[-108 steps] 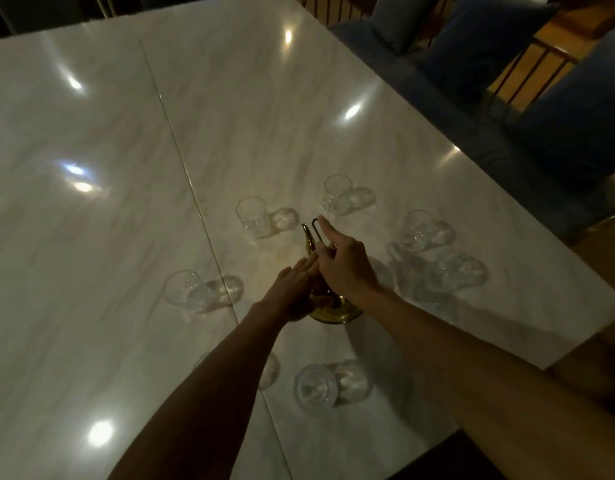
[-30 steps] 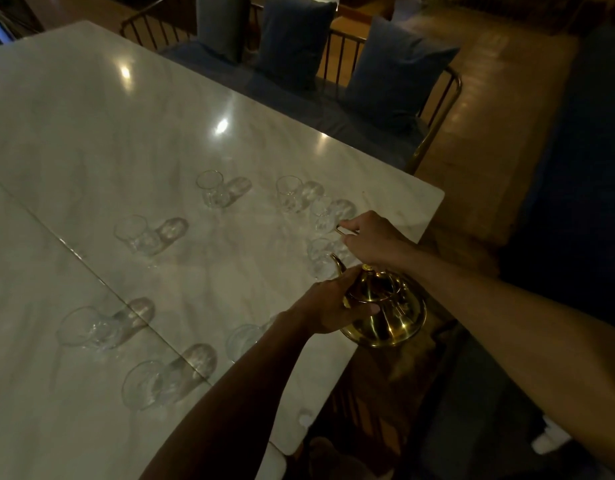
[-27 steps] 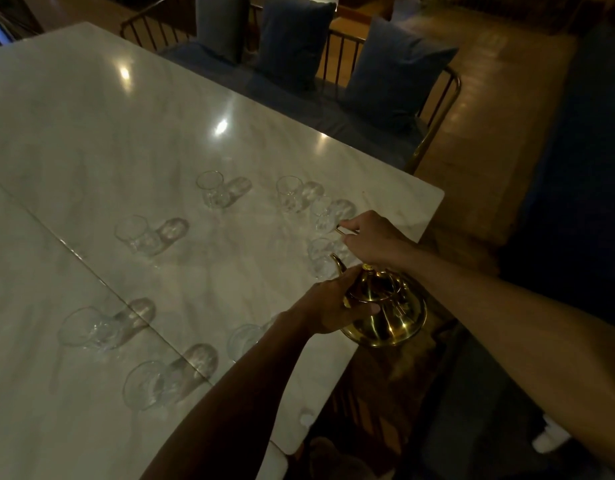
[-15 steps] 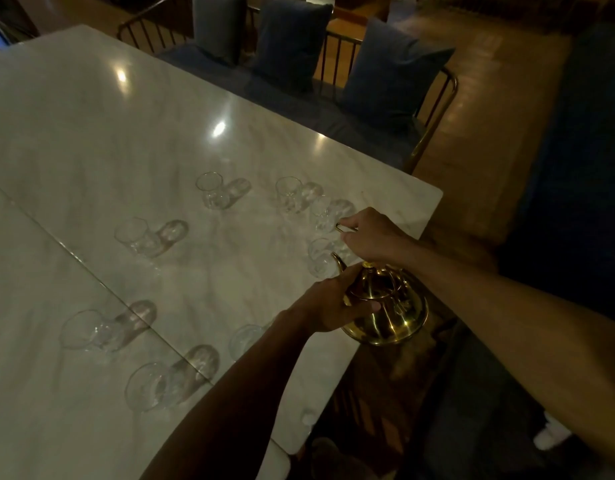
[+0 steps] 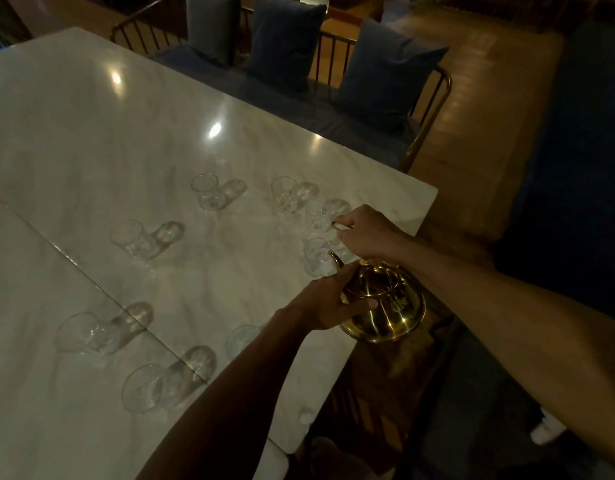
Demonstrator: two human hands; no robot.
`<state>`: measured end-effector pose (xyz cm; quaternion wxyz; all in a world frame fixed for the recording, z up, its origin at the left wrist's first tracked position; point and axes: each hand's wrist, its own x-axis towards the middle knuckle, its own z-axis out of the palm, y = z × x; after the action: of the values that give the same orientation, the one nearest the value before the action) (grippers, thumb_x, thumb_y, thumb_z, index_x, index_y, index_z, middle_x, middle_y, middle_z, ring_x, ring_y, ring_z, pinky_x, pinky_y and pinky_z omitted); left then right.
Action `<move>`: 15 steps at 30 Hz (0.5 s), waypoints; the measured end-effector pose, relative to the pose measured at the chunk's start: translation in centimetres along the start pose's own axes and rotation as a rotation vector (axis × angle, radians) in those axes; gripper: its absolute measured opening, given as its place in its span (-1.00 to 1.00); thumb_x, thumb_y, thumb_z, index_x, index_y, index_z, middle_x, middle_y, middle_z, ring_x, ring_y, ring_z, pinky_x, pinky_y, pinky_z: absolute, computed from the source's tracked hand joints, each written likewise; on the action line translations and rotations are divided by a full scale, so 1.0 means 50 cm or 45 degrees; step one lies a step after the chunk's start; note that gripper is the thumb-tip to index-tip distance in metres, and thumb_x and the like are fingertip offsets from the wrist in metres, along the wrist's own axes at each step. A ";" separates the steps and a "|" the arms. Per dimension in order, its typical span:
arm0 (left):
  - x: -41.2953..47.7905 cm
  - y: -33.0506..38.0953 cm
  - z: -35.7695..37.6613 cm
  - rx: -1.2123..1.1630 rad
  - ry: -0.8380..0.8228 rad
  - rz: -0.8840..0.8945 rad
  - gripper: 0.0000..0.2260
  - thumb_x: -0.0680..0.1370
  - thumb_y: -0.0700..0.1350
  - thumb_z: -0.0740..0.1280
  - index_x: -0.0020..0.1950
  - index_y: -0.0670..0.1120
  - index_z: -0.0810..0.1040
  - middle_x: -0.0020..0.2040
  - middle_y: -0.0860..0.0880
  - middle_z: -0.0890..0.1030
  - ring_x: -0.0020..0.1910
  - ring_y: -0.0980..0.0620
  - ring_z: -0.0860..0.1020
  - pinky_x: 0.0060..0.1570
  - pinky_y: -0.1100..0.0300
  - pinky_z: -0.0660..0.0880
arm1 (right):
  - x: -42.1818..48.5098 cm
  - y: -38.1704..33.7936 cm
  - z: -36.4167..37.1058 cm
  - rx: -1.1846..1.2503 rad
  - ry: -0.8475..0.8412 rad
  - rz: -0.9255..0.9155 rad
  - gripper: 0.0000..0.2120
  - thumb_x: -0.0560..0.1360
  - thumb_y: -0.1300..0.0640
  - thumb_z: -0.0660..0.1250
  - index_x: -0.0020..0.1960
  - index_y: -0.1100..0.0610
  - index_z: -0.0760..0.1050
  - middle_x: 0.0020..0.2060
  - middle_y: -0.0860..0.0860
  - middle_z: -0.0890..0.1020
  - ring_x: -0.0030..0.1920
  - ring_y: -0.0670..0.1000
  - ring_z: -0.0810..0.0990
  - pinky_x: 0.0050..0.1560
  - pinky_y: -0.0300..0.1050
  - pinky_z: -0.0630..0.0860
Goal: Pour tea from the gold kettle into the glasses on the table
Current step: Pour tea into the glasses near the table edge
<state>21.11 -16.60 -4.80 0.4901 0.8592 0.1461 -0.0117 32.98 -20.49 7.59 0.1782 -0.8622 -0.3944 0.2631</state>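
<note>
While the room sits in dim light, a person leans over the corner of a pale marble tabletop [image 5: 132,140] with both bare arms stretched out. The right hand [image 5: 366,232] is closed around the thin wire handle of the gold kettle [image 5: 385,306], its fingers curled tight on the loop above the lid. The left hand [image 5: 328,303] is wrapped against the kettle's near side, fingers pressed flat to the shiny body with the thumb lying across it. The kettle is tilted, held up off the surface at the tabletop's right edge, partly out past it over the dark floor. Its curved spout [image 5: 335,259] points toward a small clear glass [image 5: 316,258] standing just beside it; whether any tea is running I cannot tell in this light.

More clear glasses stand scattered over the marble. One [image 5: 319,214] is just beyond the right hand, another [image 5: 285,194] a little farther back, and another [image 5: 207,190] to its left. Toward the middle is one more [image 5: 132,237]. Nearer the person stand two larger-looking ones [image 5: 81,332] [image 5: 143,388], and one [image 5: 242,339] is partly hidden behind the left forearm. All look empty, though the dimness makes that uncertain.

Behind the tabletop runs a bench with dark blue cushions [image 5: 385,71] leaning on a brass-coloured rail.
</note>
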 end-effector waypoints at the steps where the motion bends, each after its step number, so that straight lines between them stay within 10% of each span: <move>1: 0.001 0.000 0.001 0.001 0.002 0.008 -0.28 0.51 0.33 0.31 0.59 0.21 0.12 0.43 0.06 0.52 0.38 0.05 0.51 0.35 -0.06 0.48 | -0.002 0.000 -0.001 0.000 0.003 -0.001 -0.62 0.58 0.13 0.26 0.39 0.13 0.48 0.35 0.13 0.53 0.30 0.12 0.52 0.19 -0.09 0.48; 15: 0.007 0.006 0.010 -0.008 0.011 0.040 -0.31 0.53 0.31 0.32 0.59 0.18 0.15 0.41 0.06 0.53 0.35 0.09 0.53 0.32 -0.06 0.51 | -0.010 0.000 -0.012 0.073 0.019 0.018 -0.67 0.58 0.18 0.28 0.32 0.24 0.53 0.28 0.15 0.58 0.25 0.10 0.56 0.15 -0.09 0.50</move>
<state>21.57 -17.06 -4.86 0.4924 0.8599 0.1346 0.0003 33.04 -20.94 8.24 0.2038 -0.8615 -0.3792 0.2691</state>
